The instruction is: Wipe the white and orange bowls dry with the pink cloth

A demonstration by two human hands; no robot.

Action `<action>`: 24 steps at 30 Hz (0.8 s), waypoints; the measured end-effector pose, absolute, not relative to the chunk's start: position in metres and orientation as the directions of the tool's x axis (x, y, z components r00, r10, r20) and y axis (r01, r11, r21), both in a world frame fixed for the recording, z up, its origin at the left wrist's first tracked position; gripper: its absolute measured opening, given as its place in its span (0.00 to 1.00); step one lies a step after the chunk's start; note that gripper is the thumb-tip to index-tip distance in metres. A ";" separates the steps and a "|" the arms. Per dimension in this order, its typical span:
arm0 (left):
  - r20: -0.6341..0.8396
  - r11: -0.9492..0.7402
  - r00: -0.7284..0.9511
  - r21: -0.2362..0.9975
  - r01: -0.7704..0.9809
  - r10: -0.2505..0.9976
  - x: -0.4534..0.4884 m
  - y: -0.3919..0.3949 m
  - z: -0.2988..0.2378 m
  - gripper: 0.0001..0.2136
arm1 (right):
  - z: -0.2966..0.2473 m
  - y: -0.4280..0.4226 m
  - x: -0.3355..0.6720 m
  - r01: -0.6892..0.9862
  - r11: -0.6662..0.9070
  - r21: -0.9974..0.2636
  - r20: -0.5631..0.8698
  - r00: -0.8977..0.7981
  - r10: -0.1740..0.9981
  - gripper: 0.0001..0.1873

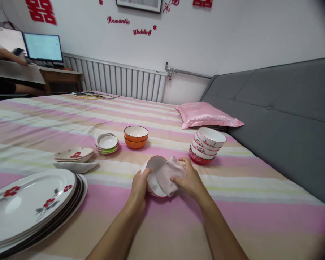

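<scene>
My left hand (141, 185) grips the left rim of a white bowl (154, 177) with a red edge, thumb over the rim. The bowl is tilted on its side just above or on the striped sheet; I cannot tell if it touches. In my right hand (189, 179) is a pale pink cloth (170, 175), pinched between thumb and fingers. The cloth lies over the right part of the bowl's rim and hides it. To the right stands a leaning stack of white and red bowls (211, 137). Two orange bowls (136, 144) sit stacked behind my hands.
A pile of large plates (29, 202) lies at the front left, with leaf-shaped dishes (74, 154) and small saucers (107, 142) beyond it. A pink pillow (208, 113) rests by the grey headboard (273, 108). Cables (93, 95) lie at the far edge. Another person sits at the left.
</scene>
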State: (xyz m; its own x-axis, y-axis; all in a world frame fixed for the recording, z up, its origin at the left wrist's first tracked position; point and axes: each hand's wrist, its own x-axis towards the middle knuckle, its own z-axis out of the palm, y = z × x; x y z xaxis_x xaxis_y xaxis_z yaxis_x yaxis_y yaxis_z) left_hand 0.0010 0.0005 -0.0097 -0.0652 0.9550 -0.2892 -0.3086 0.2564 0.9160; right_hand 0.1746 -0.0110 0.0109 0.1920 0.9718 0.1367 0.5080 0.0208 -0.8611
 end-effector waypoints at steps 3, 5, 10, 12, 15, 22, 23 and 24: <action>-0.311 0.288 -0.026 0.905 -0.314 0.950 0.001 0.000 -0.007 0.14 | 0.008 -0.009 0.179 0.494 -0.013 -0.870 0.094 0.192 0.977 0.32; -0.331 0.301 -0.048 0.902 -0.310 0.942 0.001 0.000 -0.006 0.14 | 0.012 -0.010 0.183 0.403 0.010 -0.915 0.085 0.167 0.982 0.25; -0.382 0.337 -0.095 0.890 -0.308 0.919 0.000 0.001 -0.006 0.16 | 0.028 -0.012 0.197 0.038 0.039 -0.999 0.053 0.502 0.863 0.19; -0.400 0.350 -0.100 0.879 -0.323 0.911 0.000 0.000 -0.006 0.16 | 0.031 -0.011 0.204 -0.054 0.096 -0.994 0.038 0.649 0.760 0.19; -0.416 0.361 -0.098 0.866 -0.345 0.904 0.000 0.000 -0.005 0.15 | 0.032 -0.008 0.211 -0.097 0.206 -0.974 0.059 0.766 0.640 0.20; -0.376 0.333 -0.019 0.843 -0.423 0.927 0.001 -0.006 0.001 0.14 | 0.029 -0.005 0.210 -0.130 0.386 -0.913 0.160 0.757 0.633 0.24; -0.378 0.341 0.004 0.831 -0.438 0.926 0.001 -0.007 0.003 0.13 | 0.030 -0.005 0.209 -0.125 0.392 -0.911 0.171 0.750 0.639 0.25; -0.381 0.354 0.032 0.820 -0.450 0.924 0.002 -0.009 0.004 0.14 | 0.030 -0.006 0.208 -0.104 0.398 -0.912 0.192 0.748 0.636 0.25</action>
State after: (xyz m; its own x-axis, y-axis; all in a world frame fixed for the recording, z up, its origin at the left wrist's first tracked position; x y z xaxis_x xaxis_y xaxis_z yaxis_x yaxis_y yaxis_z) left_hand 0.0016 -0.0087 0.0040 0.0325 0.9241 -0.3809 -0.4497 0.3538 0.8201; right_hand 0.2078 -0.0056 0.0300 0.7476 0.6358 0.1922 -0.1037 0.3976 -0.9117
